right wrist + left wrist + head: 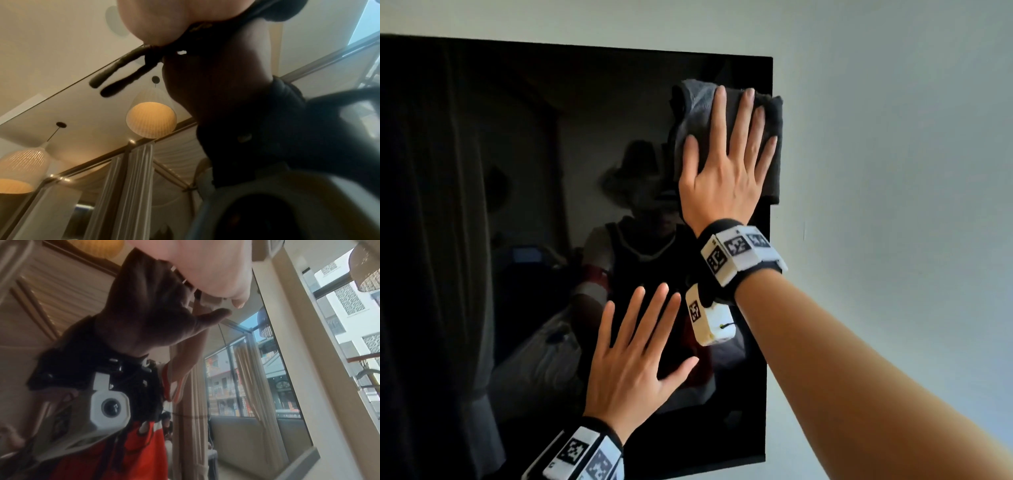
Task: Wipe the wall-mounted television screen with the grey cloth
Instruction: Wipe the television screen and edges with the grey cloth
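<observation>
The black television screen (482,205) hangs on a pale wall and fills the left of the head view. A folded grey cloth (695,102) lies against its upper right corner, and one fold hangs over the screen's right edge. My right hand (722,161) presses flat on the cloth with straight, spread fingers. Lower down, my left hand (637,363) rests flat on the bare glass, fingers spread. In the left wrist view the left palm (205,264) meets its dark mirror image in the screen. The right wrist view shows the heel of the right hand (152,21) close to the glass.
The bare wall (893,171) runs on to the right of the screen's right edge (769,274). The bottom edge (688,467) sits just below my left wrist. The glass mirrors a person, curtains and hanging lamps.
</observation>
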Motion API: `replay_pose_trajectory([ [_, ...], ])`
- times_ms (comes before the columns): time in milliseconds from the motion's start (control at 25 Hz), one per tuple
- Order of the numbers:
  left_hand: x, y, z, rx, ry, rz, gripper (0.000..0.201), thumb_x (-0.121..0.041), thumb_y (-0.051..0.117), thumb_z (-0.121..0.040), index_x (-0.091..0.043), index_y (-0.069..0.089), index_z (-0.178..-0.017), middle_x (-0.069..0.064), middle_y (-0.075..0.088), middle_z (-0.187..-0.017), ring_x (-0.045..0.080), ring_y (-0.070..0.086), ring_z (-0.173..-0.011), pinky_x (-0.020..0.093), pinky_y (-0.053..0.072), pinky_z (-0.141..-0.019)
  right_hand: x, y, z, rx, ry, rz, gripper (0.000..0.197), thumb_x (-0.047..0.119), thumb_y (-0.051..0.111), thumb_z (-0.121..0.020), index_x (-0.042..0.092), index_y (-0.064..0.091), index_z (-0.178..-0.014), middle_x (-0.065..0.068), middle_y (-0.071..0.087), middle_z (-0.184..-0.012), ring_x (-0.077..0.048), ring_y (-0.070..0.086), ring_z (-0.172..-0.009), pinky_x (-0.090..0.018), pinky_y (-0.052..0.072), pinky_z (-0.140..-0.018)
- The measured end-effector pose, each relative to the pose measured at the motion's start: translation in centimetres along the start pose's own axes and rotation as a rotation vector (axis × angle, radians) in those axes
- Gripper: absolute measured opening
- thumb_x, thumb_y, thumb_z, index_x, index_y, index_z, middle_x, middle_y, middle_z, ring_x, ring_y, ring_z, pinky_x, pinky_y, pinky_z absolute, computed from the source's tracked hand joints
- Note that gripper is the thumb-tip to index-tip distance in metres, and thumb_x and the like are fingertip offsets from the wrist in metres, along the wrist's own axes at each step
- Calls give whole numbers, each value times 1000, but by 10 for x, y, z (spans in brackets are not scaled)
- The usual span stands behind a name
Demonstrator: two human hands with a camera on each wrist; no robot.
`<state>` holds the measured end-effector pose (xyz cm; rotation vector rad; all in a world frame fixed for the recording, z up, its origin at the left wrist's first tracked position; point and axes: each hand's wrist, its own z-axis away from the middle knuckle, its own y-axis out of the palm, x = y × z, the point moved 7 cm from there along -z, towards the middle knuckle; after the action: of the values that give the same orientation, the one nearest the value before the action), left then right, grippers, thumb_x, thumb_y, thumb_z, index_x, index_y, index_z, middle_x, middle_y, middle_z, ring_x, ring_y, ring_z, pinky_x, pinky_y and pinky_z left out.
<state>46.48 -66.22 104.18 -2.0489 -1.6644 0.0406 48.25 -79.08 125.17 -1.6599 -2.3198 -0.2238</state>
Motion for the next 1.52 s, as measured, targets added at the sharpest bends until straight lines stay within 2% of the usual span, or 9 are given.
replay_pose_trajectory([
  [120, 7, -5, -24, 52, 5, -48, 91, -70, 49, -82, -18, 30, -155, 6, 24, -164, 30, 23, -149, 53, 11, -122, -3, 2, 5, 21, -11, 10, 63, 44, 34, -96, 28, 13, -153, -3, 6, -162, -22, 3, -148, -45, 0, -120],
  [480, 9, 0, -26, 77, 23, -18, 99, -74, 57, -78, -19, 29, -156, 4, 24, -165, 27, 23, -150, 55, 20, -121, 2, -2, -47, 1, -23, 4, 63, 44, 35, -96, 29, 13, -153, -3, 6, -162, -21, 2, -148, -45, -1, -120],
  [600, 11, -2, -27, 72, 40, 14, 94, -74, 56, -80, -19, 34, -153, 3, 29, -163, 26, 26, -149, 53, 23, -119, 15, 0, -53, -7, 63, -10, 65, 43, 35, -96, 27, 9, -154, -5, 1, -162, -22, -1, -148, -45, -6, -119],
  [760, 29, -15, -32, 32, 100, 29, 84, -71, 57, -81, -19, 44, -146, 4, 44, -155, 24, 29, -148, 52, 28, -118, 55, 14, -39, 40, 2, 1, 66, 44, 34, -96, 26, 7, -154, -6, -1, -162, -23, -2, -148, -47, -5, -119],
  [1000, 108, -69, -74, -71, 79, -64, 91, -75, 47, -85, -20, 31, -155, 4, 26, -164, 32, 23, -151, 58, 20, -121, 50, 10, -37, 37, -24, 27, 65, 45, 32, -97, 28, 5, -153, -4, -1, -162, -22, -2, -148, -47, -3, -119],
  [1160, 163, -91, -103, 63, 96, -240, 102, -91, 41, -71, -34, 28, -155, -3, 15, -167, 42, 14, -152, 72, 13, -115, 75, 14, -26, 66, -5, 14, 67, 44, 33, -96, 26, 3, -154, -5, -3, -162, -24, -4, -148, -47, -5, -119],
  [1240, 174, -92, -104, 109, 69, -253, 103, -94, 38, -68, -36, 33, -153, -6, 10, -168, 41, 10, -152, 75, 11, -113, 101, 22, -15, 84, -81, 22, 68, 44, 34, -96, 25, 3, -154, -5, -4, -162, -23, -3, -148, -46, -6, -119],
  [1320, 174, -90, -103, 110, 59, -253, 103, -94, 36, -68, -39, 27, -154, -7, 6, -168, 39, 6, -153, 75, 9, -113, 104, 26, -14, 104, -91, 5, 68, 45, 34, -97, 27, 2, -154, -4, -5, -162, -22, -4, -148, -45, -6, -119],
  [1520, 174, -86, -104, 111, 64, -252, 105, -95, 31, -70, -41, 10, -157, -4, 8, -168, 38, 3, -154, 75, 9, -114, 88, 22, -24, 58, 87, -7, 67, 44, 31, -97, 27, -1, -154, -6, -7, -161, -24, -7, -148, -47, -9, -118],
])
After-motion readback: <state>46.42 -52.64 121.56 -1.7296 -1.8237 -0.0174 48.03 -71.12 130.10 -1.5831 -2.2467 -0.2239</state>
